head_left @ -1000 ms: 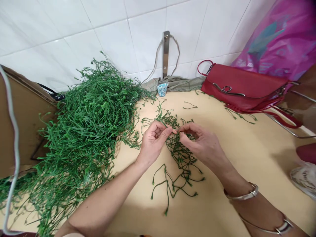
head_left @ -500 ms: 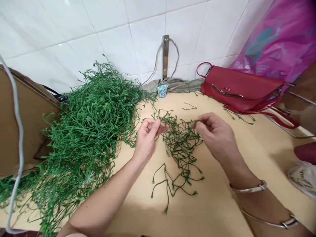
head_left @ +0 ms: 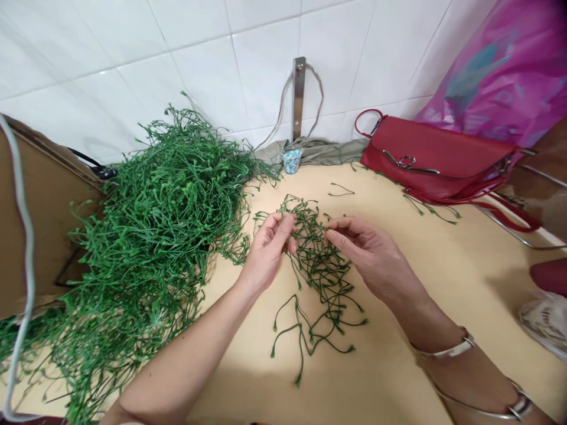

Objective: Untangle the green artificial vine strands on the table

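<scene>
Head view: transparent cup [head_left: 291, 165] at the wall, blue-and-white stuff inside, too small to make out. Red handbag [head_left: 443, 147] right rear, flap down, insides hidden. Purple plastic bag [head_left: 514, 88] behind it, bulging, contents hidden, cut off by the right edge. See-through bag [head_left: 544, 321] lower right, also cut off; can't tell what's in it. Cardboard box [head_left: 44, 224] far left, partly out of view, white cable [head_left: 27, 248] passing in front.

Hands: both over the small pile [head_left: 321, 260] of green stems, mid tabletop [head_left: 398, 254]. Right hand [head_left: 374, 251] has thumb and forefinger pinched on a stem end [head_left: 325, 229]. Left hand [head_left: 268, 245] has thumb against forefinger, rest curled; can't tell if a stem is in there, tips get lost against the pile. Large heap [head_left: 168, 195] of the same stems sits left, up near the wall, spilling toward the near-left corner.

Edges: grey cloth [head_left: 328, 152] bunched along the back. Near edge mostly below frame. Most room to move is right of the right hand, up to the handbag.
</scene>
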`<state>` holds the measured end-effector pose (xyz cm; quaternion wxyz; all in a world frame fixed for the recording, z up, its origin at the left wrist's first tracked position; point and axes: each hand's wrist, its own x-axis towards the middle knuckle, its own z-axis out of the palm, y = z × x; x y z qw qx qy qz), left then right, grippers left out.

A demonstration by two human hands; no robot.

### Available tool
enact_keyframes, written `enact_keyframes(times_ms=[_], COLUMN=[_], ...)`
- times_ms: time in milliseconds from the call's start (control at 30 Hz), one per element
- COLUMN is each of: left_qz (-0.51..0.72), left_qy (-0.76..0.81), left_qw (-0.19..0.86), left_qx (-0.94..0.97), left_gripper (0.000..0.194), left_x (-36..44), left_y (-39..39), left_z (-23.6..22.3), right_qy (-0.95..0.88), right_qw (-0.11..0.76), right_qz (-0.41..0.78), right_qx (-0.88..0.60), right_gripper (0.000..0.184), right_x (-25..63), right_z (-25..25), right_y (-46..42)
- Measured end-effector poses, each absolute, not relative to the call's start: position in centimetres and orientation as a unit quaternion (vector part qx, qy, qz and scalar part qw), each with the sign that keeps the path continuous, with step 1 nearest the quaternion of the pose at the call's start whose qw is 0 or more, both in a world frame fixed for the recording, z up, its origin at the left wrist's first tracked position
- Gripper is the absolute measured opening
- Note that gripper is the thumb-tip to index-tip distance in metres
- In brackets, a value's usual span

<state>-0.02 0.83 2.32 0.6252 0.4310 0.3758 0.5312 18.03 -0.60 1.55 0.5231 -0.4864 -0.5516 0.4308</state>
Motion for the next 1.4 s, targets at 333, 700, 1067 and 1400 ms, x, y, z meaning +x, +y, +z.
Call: enact_keyframes(times_ms=[333, 700, 1067, 1400], left_qz=[0.379, 0.357, 0.39, 0.58], left_qy=[0.43, 0.36, 0.465, 0.309], left_qw=[0.448, 0.547, 0.54, 0.701], left_qx=[0.686, 0.666, 0.583, 0.276], left_gripper=[0.021, 0.025, 0.043, 0.029], left_x=[-0.6, -0.4, -0.3, 0.2], left_y=[0.7, 0.0, 0.4, 1.0], left_z=[1.9, 2.9, 2.3, 2.8], right_qy=[-0.716, -0.673, -0.644, -0.701], right_qw=[0.456, 0.469, 0.514, 0.455], right_qz=[0.2, 0.155, 0.078, 0.297], right_qx=[-0.489, -0.55, -0.561, -0.463], right_gripper=[0.011, 0.011, 0.019, 0.025], right_x=[17.3, 17.8, 19.6, 16.4], right_z=[2.9, 2.2, 2.5, 2.3], right_y=[-1.5, -0.7, -0.5, -1.9])
